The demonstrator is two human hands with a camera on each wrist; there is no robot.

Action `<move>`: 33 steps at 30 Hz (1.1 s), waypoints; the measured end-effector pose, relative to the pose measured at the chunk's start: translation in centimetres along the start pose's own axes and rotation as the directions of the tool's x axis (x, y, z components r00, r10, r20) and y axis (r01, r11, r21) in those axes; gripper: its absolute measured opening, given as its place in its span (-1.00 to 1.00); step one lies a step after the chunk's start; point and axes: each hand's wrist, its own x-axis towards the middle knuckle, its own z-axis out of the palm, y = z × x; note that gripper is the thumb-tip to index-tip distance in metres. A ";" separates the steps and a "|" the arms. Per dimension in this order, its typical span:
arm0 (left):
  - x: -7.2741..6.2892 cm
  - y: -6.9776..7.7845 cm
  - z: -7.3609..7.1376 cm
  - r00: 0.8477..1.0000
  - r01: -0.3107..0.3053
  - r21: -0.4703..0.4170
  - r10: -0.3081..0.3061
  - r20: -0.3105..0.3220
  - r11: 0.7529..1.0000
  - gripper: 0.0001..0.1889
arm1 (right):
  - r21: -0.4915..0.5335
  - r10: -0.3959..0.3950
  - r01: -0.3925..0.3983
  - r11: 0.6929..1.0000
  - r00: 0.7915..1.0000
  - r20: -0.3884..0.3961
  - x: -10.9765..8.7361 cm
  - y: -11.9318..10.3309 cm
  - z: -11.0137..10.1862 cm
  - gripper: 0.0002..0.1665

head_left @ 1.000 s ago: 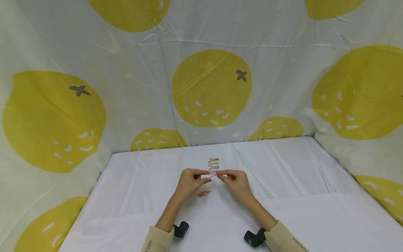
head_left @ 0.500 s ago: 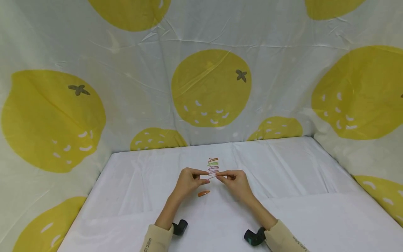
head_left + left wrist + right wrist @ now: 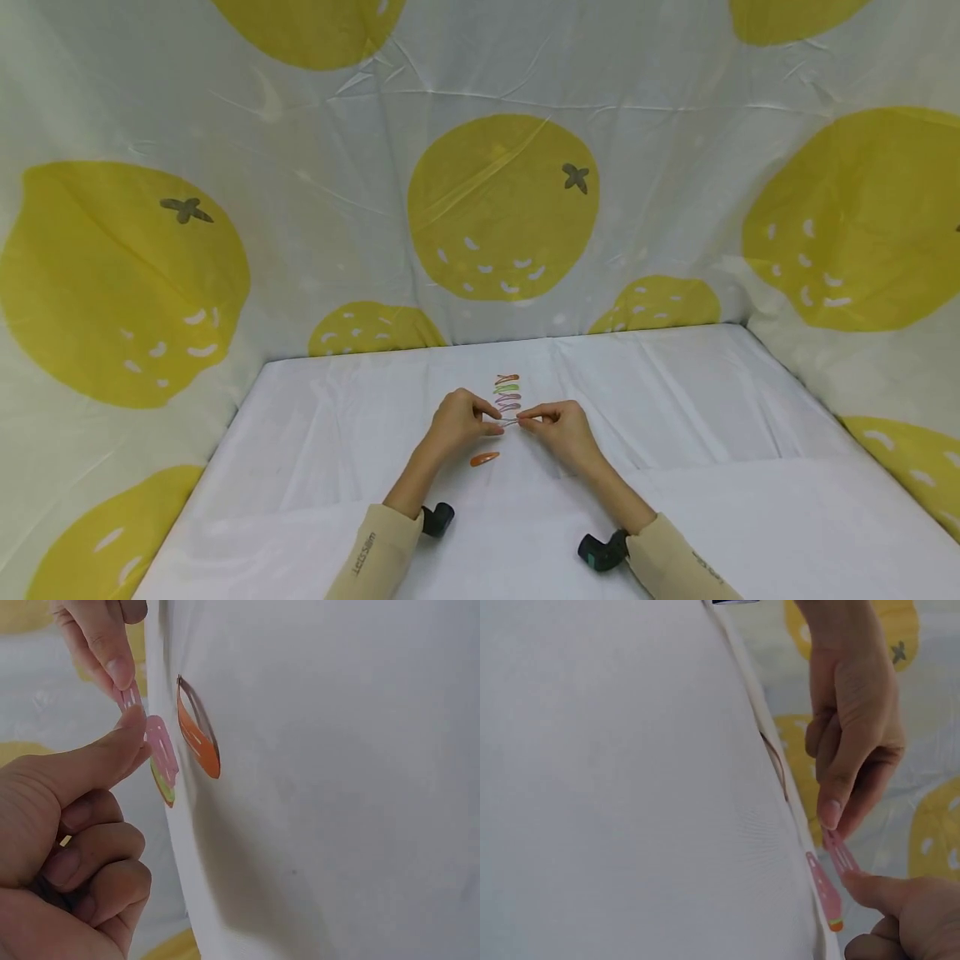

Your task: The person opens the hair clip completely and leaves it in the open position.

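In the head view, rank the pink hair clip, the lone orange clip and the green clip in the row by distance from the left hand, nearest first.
1. The pink hair clip: pinched at the fingertips of the left hand, with the right hand on its other end.
2. The lone orange clip: on the white cloth just nearer the person than the left hand.
3. The green clip: near the far end of the row, beyond the hands.

From your head camera the pink hair clip point(image 3: 511, 422) pinched between your hands is too small to make out, and the row of clips point(image 3: 507, 393) behind it blurs into streaks. Your right hand point(image 3: 889, 919) is cut off by the right wrist picture's edge.
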 end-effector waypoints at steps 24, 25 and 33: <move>1.5 -0.2 -0.2 0.998 0.050 0.090 -0.054 0.036 0.995 -0.82 | -0.034 0.061 -0.061 0.998 0.998 0.007 1.3 0.7 0.5 -0.91; 1.5 -0.2 -0.2 0.998 0.051 0.095 -0.054 0.037 0.994 -0.82 | -0.030 0.061 -0.060 0.998 0.998 0.009 1.3 0.7 0.5 -0.91; 1.7 -0.2 -0.1 0.998 0.056 0.114 -0.060 0.034 0.992 -0.85 | -0.040 0.037 -0.036 0.999 0.999 0.013 1.5 0.9 0.6 -0.94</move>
